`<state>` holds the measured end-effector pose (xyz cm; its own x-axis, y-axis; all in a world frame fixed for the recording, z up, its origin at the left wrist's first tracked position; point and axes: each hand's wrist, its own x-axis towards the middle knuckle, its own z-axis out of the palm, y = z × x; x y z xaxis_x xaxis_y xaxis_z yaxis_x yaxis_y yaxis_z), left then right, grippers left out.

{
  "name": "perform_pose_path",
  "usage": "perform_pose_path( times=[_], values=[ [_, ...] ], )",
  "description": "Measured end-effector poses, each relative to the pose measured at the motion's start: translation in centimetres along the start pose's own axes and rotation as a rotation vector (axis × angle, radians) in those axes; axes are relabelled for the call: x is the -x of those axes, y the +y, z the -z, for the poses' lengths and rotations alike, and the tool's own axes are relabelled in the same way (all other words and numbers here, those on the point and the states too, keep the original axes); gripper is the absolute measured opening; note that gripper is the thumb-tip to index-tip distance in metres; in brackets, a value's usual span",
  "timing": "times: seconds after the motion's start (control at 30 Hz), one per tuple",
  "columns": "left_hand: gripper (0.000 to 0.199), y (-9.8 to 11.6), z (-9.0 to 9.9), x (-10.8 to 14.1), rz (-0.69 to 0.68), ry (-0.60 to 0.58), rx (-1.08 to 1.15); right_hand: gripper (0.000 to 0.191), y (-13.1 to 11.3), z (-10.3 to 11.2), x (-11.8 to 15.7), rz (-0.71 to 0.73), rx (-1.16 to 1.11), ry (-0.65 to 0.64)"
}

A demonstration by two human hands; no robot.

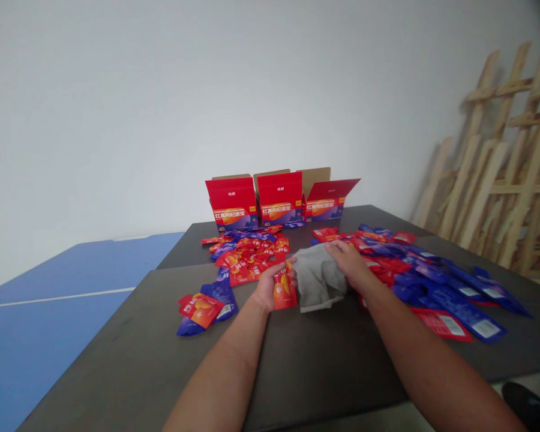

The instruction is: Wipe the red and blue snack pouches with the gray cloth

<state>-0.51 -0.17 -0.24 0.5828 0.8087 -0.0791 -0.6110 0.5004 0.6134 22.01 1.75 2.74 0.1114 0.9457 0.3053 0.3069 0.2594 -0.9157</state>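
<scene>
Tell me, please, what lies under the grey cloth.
The grey cloth rests on the dark tabletop, bare along its near edge; whatever is directly beneath it is covered.

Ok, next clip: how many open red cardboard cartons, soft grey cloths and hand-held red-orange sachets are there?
Open red cardboard cartons: 3
Soft grey cloth: 1
Red-orange sachet in the left hand: 1
Total: 5

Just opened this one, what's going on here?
A person is working with bare hands at a dark table. Their left hand holds a red-and-orange sachet, and their right hand grasps a grey cloth beside it. Loose red and blue sachets lie scattered on both sides, and three open red cartons stand in a row at the far end.
</scene>
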Motion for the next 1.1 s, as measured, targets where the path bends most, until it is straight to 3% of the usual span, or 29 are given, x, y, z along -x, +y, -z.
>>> perform_pose_path(
  times=[0.13, 0.23, 0.33, 0.43, 0.57, 0.77, 0.93, 1.1],
  values=[
    [0.032, 0.2, 0.0, 0.0, -0.079, 0.018, 0.032, 0.033, -0.6, 1.9, 0.7, -0.310, -0.128, -0.445],
    [0.033, 0.2, 0.2, -0.1, -0.154, 0.024, 0.054, 0.030, -0.7, 2.7, 1.2, -0.384, -0.269, -0.663],
    [0.031, 0.2, 0.3, -0.2, -0.173, 0.004, 0.071, 0.039, -0.8, 2.7, 1.2, -0.299, -0.450, -0.606],
    [0.030, 0.1, 0.2, -0.1, -0.146, -0.013, 0.062, 0.041, -1.0, 2.0, 1.1, -0.176, -0.593, -0.409],
    [0.029, 0.0, -0.1, -0.1, -0.107, -0.039, 0.056, 0.038, -1.0, 1.6, 0.6, -0.195, -0.638, -0.238],
    [0.027, 0.1, 0.1, 0.0, -0.132, -0.049, 0.073, 0.034, 0.2, 2.9, 0.1, -0.333, -0.584, -0.272],
    [0.029, 0.1, -0.1, -0.1, -0.117, -0.033, 0.059, 0.044, 0.9, 3.1, 0.4, -0.174, -0.610, -0.259],
    [0.032, -0.6, -0.3, -0.4, 0.002, -0.046, -0.015, 0.053, 0.8, 1.1, 0.4, -0.138, -0.639, -0.322]
  ],
)
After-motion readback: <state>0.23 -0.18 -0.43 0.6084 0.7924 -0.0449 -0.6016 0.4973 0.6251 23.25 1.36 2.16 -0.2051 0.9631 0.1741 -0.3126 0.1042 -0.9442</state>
